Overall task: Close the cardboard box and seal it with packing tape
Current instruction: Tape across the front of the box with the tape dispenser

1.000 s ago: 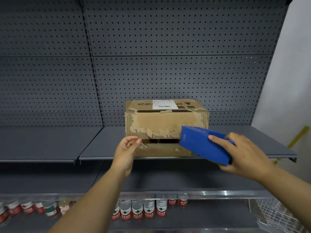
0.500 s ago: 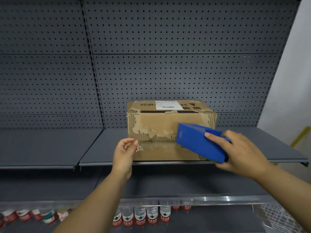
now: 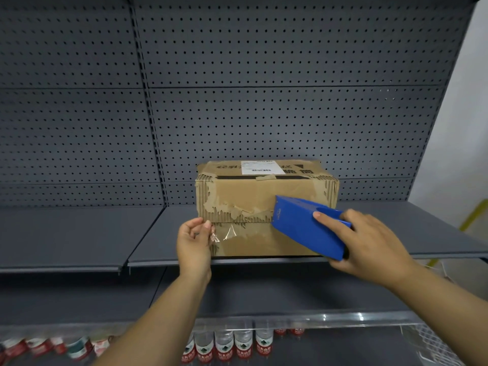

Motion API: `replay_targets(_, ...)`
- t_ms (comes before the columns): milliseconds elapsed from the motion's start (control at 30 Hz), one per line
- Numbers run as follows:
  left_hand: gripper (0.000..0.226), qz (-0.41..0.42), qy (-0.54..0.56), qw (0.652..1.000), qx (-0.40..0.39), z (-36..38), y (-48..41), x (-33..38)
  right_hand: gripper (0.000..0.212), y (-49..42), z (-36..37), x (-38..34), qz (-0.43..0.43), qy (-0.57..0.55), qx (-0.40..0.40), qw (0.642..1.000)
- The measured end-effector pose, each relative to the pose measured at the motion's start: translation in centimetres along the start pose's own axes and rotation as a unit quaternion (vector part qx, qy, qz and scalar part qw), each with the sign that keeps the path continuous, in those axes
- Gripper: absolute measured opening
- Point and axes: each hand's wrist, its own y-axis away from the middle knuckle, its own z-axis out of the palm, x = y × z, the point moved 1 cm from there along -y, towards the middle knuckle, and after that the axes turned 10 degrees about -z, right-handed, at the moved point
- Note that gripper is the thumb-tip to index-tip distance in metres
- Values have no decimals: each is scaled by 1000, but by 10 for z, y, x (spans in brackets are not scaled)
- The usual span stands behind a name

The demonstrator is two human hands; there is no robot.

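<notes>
Cardboard box sits on the dark grey shelf, near its front edge, lying on its side with the flapped face toward the camera. Front flaps are shut, seam running horizontally across the face; paper skin is torn off along the flap edges, corrugation exposed. White shipping label with barcode on the top face, black printed characters beside it, a dark strip below the label. Left hand at the box's lower left front corner, fingertips pinched on the free end of clear packing tape; the tape shows as a shiny wrinkled film stretched over the lower flap, just under the seam. Right hand wraps around a blue tape dispenser, index finger laid along its top, thumb side hidden. Dispenser's front end touches the box face at the right part of the seam, body angled down and to the right toward the shelf edge. Whether the tape is stuck down all the way between hand and dispenser cannot be told from the glare. Grey pegboard back panel behind the box. Lower shelf holds a row of water bottles with red and white labels behind a clear rail. A white wire basket at bottom right, partly cut off.
</notes>
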Motion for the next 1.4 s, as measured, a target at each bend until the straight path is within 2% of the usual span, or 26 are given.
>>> replay_targets(400, 15, 21, 1, 999, 37, -6, 2, 0, 102, -7, -3, -7, 27, -9, -7, 1000)
replay_targets(567, 11, 71, -61, 992, 83, -3, 4, 9, 103, -11, -6, -13, 34, -20, -12, 999)
replay_targets(767, 7, 84, -122, 981, 125, 2, 8, 9, 103, -15, -6, -18, 40, -25, -14, 999)
replay_targets(967, 8, 70, -111, 982, 136, 0, 12, 10, 104, -15, -4, -16, 58, -33, -22, 998)
replay_targets(1400, 9, 75, -89, 989, 90, -1, 15, 10, 102, -14, -13, -10, 96, -59, -38, 993)
